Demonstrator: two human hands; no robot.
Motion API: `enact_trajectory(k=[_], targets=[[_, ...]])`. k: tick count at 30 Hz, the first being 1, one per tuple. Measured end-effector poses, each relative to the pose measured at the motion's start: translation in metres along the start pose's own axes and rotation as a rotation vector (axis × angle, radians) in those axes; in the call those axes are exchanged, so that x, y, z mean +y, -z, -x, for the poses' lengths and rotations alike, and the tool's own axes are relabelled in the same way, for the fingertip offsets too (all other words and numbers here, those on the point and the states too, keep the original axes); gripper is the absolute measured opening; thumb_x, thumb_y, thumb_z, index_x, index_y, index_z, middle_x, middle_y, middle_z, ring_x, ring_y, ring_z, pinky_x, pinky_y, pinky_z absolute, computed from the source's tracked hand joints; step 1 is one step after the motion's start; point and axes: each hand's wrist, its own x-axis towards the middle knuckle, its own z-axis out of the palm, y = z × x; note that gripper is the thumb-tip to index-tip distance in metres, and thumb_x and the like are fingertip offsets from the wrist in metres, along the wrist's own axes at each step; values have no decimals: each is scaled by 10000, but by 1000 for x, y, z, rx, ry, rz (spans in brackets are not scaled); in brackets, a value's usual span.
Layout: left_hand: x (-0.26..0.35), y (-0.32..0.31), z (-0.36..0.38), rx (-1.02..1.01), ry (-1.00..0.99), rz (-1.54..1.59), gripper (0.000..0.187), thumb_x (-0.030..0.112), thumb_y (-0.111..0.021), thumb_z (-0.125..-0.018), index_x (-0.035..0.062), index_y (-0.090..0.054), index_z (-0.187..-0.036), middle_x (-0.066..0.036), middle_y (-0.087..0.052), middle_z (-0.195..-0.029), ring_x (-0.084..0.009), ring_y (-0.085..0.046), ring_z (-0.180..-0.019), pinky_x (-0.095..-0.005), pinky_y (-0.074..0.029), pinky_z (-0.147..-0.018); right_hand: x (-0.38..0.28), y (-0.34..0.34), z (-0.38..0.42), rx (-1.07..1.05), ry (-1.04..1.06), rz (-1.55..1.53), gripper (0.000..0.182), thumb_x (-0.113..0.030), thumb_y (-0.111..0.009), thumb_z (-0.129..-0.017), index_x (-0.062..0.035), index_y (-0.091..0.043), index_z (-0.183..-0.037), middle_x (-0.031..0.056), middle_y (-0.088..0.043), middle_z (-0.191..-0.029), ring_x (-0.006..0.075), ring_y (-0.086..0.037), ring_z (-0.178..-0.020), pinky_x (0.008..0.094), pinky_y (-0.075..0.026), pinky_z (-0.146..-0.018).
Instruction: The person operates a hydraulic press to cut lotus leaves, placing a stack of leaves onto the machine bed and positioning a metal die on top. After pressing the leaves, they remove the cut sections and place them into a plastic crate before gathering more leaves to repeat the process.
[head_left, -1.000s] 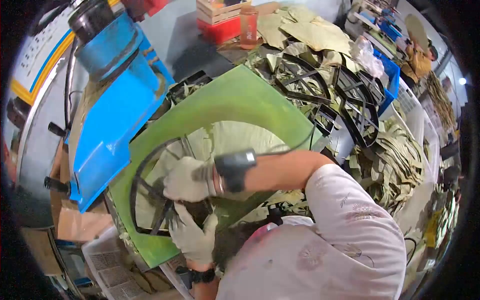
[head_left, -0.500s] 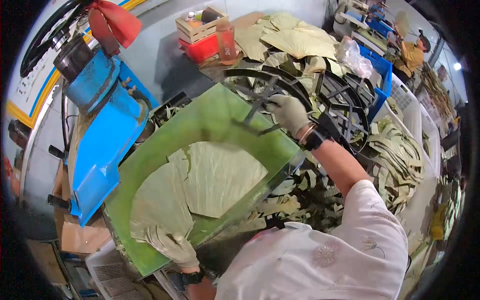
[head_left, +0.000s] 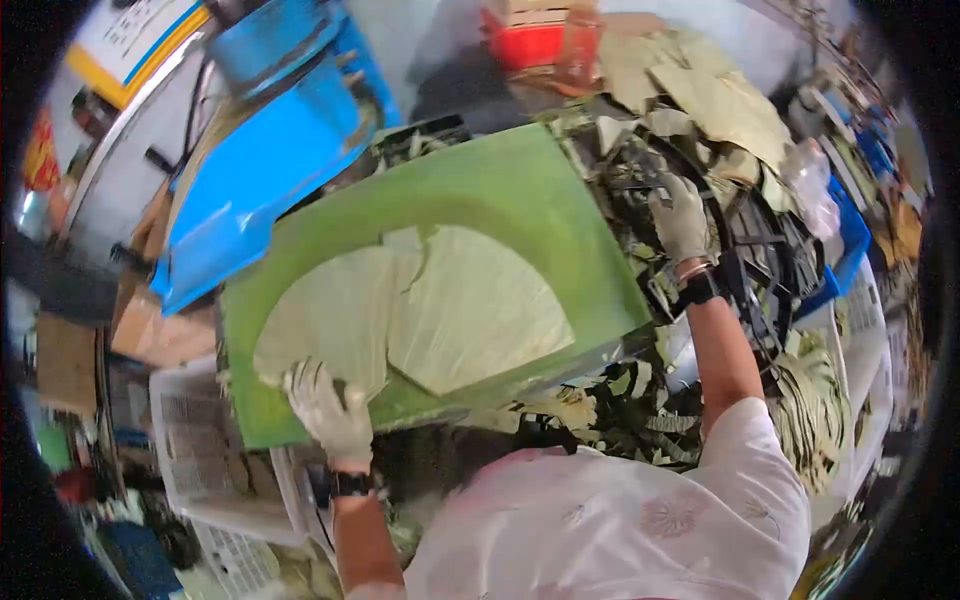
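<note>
Over on the left, a white crate [head_left: 190, 430] sits below the blue machine arm [head_left: 270, 170], whose broad panel crowds the corner of the green board [head_left: 500, 175]. And there's the left hand [head_left: 325, 405], gloved, fingers over the lower edge of the left leaf sheet [head_left: 335, 310]; whether they pinch it, I can't tell. That sheet and the right leaf sheet [head_left: 480, 320] lie flat on the board, meeting along a ragged line. Light, flat pressure looks best; a tug could tear them. Out past the board, the right hand [head_left: 682, 215] is at a black frame [head_left: 640, 178], too blurred to show if it's clasped. Go gently: more black frames [head_left: 765, 240] crowd beside it and could snag, with a clear bag [head_left: 810, 185] and a blue bin [head_left: 850, 250] beyond.
</note>
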Motion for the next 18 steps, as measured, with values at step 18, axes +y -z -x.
enact_trajectory(k=[18], targets=[[37, -5, 20, -127, -430, 426, 446, 196, -643, -794, 37, -648, -1210, -128, -604, -1236, -321, -540, -1219, -567, -403, -1100, -246, -16, 154, -461, 356, -65, 501, -271, -681, -887, -67, -579, -1333, 199, -601, -1314, 411, -559, -1210, 451, -473, -1030]])
